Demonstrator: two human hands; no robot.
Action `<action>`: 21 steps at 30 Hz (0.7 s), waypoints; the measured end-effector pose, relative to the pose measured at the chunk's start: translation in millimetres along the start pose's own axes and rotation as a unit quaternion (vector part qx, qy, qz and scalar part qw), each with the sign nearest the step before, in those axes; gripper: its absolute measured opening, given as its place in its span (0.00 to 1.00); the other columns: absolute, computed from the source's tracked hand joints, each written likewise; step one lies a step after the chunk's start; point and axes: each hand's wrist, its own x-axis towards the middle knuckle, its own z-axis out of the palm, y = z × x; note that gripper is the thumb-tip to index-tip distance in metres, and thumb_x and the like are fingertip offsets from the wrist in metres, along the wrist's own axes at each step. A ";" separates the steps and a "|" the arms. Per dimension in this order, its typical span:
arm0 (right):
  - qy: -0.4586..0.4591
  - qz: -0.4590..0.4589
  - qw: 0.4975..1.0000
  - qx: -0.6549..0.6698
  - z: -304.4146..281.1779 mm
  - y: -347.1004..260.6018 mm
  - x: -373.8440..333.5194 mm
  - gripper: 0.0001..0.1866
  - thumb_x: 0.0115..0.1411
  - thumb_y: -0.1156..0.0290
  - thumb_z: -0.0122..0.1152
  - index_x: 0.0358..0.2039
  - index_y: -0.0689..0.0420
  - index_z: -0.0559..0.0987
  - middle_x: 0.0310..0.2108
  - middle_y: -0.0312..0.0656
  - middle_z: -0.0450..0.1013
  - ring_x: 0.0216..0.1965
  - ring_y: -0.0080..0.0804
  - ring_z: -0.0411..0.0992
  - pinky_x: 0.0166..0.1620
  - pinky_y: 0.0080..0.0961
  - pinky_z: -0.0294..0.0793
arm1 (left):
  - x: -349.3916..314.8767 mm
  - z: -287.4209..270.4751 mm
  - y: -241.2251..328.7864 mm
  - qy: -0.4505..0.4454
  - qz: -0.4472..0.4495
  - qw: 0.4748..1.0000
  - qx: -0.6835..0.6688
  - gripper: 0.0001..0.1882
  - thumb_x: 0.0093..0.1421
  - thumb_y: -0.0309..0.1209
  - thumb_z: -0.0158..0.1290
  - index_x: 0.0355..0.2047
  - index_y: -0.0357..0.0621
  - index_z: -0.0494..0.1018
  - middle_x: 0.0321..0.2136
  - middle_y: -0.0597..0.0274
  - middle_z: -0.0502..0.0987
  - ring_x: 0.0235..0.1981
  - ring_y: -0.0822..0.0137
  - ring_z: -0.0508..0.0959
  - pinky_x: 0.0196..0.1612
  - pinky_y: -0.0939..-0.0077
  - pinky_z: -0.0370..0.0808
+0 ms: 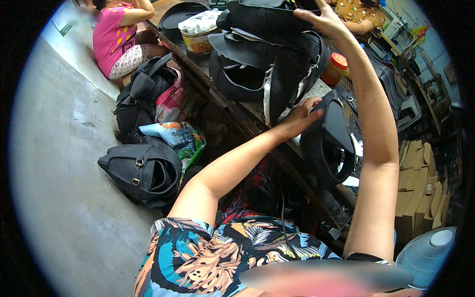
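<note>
My left hand (299, 120) grips the upper left edge of a black leather bag piece (338, 123), which stands upright with an oval opening. My right arm reaches far forward, and my right hand (327, 22) has its thumb stretched out beside a heap of black bag pieces (247, 52). Its other fingertips run past the top of the picture. The heap lies just beyond my left hand, with pale raw edges showing on some pieces. A red-lidded jar (335, 68) stands between the heap and my right forearm.
A tub (197, 40) with white plastic on it stands at the table's left. Black bags (141, 173) lie on the floor at left. A person in pink (113, 37) sits far left; another person (358, 15) is across the table. Cardboard (418, 183) and a fan (426, 257) are at right.
</note>
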 end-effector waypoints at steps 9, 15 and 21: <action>0.080 0.052 0.989 -0.116 -30.9 4.4 -28.3 0.18 0.44 0.65 0.71 0.35 0.58 0.77 0.38 0.51 0.71 0.45 0.46 0.68 0.48 0.40 0.67 | 1.1 -0.1 -9.1 -0.006 0.031 0.999 0.007 0.25 0.66 0.44 0.45 0.56 0.38 0.63 0.52 0.47 0.67 0.56 0.55 0.67 0.58 0.67 0.61; 0.130 0.169 0.977 0.019 -115.4 -24.9 -153.1 0.12 0.56 0.63 0.67 0.35 0.55 0.77 0.28 0.32 0.75 0.27 0.16 0.73 0.27 0.16 0.76 | 1.2 3.2 -9.3 -0.026 -0.057 0.994 -0.088 0.23 0.66 0.40 0.45 0.56 0.38 0.64 0.54 0.53 0.68 0.58 0.63 0.65 0.61 0.70 0.57; 0.169 0.316 0.931 0.071 -124.9 -35.9 -272.6 0.13 0.54 0.63 0.69 0.31 0.56 0.76 0.25 0.29 0.74 0.25 0.11 0.70 0.23 0.12 0.73 | 3.8 -0.5 -10.6 -0.008 -0.018 1.000 0.013 0.27 0.63 0.45 0.48 0.53 0.35 0.67 0.51 0.46 0.71 0.54 0.57 0.71 0.57 0.68 0.65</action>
